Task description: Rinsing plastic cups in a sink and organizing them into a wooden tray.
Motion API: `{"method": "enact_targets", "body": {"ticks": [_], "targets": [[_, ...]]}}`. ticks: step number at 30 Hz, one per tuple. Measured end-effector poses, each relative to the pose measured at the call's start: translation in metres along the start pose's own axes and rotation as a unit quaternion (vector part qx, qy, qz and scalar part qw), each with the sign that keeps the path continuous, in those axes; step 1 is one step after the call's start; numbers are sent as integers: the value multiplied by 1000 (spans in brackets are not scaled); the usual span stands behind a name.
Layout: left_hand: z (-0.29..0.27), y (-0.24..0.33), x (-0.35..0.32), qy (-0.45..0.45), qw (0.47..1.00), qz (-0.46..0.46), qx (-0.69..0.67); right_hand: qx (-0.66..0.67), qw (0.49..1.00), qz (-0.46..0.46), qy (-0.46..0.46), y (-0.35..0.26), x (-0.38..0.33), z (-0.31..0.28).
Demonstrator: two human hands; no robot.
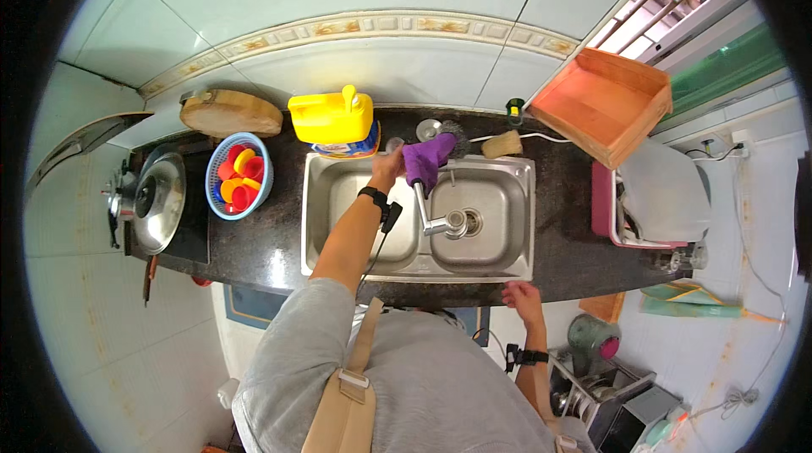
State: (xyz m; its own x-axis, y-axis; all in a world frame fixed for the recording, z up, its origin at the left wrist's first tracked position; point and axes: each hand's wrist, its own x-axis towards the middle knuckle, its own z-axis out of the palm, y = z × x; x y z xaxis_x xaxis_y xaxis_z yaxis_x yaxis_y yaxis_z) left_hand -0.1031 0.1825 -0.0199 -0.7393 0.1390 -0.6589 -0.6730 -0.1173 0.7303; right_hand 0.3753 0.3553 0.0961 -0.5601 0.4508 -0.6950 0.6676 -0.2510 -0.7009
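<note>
Nearest to me is the person's grey top with a tan strap [365,351] across the back. The right hand [522,296] rests with its fingers spread loosely on the front edge of the dark counter [271,241], holding nothing; a black band sits on that wrist. Just beyond lies the steel sink [507,260] with 2 basins, and the tap [433,220] swings out over the right basin near the drain.

The left arm stretches over the left basin, a black watch at the wrist. The left hand [387,170] is closed on a purple cloth [426,160] at the back rim of the sink, right where the tap stands; the cloth drapes over the top of the tap post.

Behind the cloth, against the wall, stands a yellow jug [331,117] on a blue-and-orange pack, with a yellowish sponge [502,144] to the right and a small dark scrubber beside it. To the left sit a blue basket [264,182] of red and yellow cups, a round wooden board [230,113], and a steel pot lid [157,201] on the stove. On the far right an orange tray [605,102] leans up by the window above a red tub [602,199].
</note>
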Motion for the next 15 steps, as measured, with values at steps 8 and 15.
{"method": "enact_targets", "body": {"ticks": [8, 15], "targets": [[5, -24, -14, 50, 978, 177, 97, 12, 1000, 11, 21, 4, -17, 1], [-94, -28, -123, 73, 897, 213, 381, -126, 956, -266, 18, -71, 29, 29]]}}
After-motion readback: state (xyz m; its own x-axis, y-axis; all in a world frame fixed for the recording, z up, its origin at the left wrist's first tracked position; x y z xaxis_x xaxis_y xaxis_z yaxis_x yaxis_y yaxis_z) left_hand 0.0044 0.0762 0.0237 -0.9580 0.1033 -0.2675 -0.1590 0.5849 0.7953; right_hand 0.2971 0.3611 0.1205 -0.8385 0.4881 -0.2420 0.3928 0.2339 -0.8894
